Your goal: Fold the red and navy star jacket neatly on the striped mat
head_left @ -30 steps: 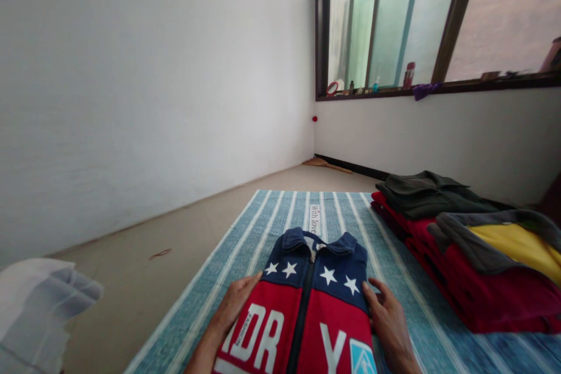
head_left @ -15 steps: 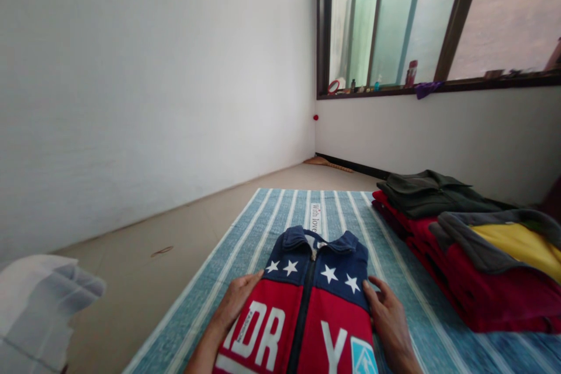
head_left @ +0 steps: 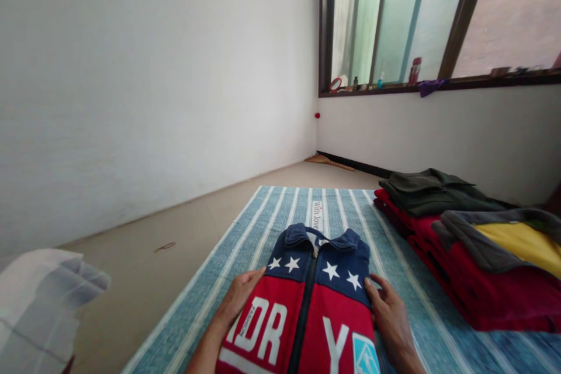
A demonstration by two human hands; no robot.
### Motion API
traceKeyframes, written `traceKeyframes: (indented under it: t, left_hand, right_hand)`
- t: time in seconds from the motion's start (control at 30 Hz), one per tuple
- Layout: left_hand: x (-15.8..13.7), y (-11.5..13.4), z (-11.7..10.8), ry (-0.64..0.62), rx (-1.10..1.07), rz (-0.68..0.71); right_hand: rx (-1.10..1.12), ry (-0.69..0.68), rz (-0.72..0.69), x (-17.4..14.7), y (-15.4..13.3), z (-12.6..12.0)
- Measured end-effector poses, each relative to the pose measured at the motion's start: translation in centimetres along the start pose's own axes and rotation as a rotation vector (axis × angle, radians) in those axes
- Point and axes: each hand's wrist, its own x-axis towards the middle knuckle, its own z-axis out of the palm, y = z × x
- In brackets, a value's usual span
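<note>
A folded zip-up jacket (head_left: 289, 295) lies in front of me, its navy top marked with white stars and its red body with white letters. Its collar points away from me. At the jacket's left edge is my left hand (head_left: 239, 298), closed on the cloth with the fingertips partly hidden. My right hand (head_left: 391, 311) grips the opposite edge, thumb against the side just below the stars. The jacket rests on a blue-and-white striped cloth (head_left: 228, 272); its lower end runs out of view.
To the right stands a stack of folded clothes (head_left: 473, 286), with a dark green garment (head_left: 438, 190) at its far end. A whitish translucent item (head_left: 39, 310) is at the lower left. Beyond the cloth are tiled floor (head_left: 184, 228), a white wall (head_left: 153, 82) and a window sill with small items.
Both hands stay at the jacket's sides, and the jacket keeps its shape. The whole view has shifted slightly.
</note>
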Motion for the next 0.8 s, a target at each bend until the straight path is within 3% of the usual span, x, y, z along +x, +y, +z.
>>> traceKeyframes:
  t: [0.5,0.8]
  left_hand:
    - [-0.1,-0.1,0.0,-0.015,0.002,0.084]
    - [0.0,-0.4,0.0,-0.055,-0.038,0.036]
  right_hand:
    - [0.029,0.012,0.016,-0.8,-1.6,0.1]
    - [0.024,0.016,-0.001,-0.8,-1.6,0.0]
